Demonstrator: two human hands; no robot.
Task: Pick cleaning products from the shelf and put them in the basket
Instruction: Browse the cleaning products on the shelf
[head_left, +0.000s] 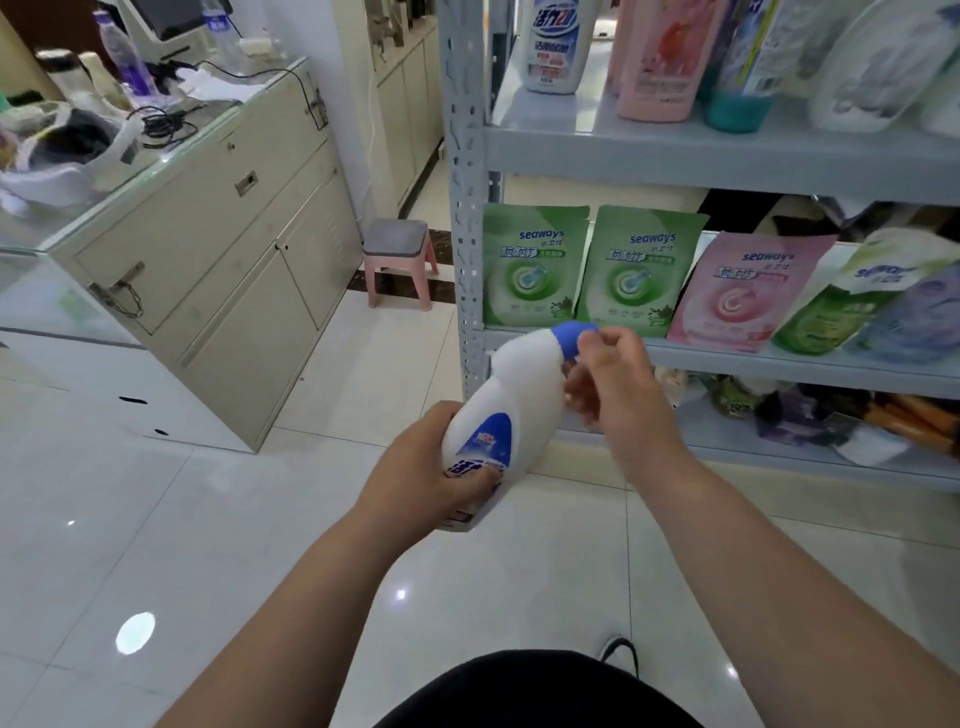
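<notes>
Fingers (480, 480) of the left hand (421, 467) wrap the base of a white bottle (506, 410), thumb across its blue label, holding it tilted in front of the shelf (727, 156); fingers of the right hand (613, 384) curl loosely at the blue cap (571, 338), and whether they grip it cannot be told. Behind, green pouches (530, 265) and a pink pouch (743, 291) stand on the middle level, bottles above. A pink stool (400, 260) sits on the tiled floor (208, 519) beside a cream desk (208, 234)
</notes>
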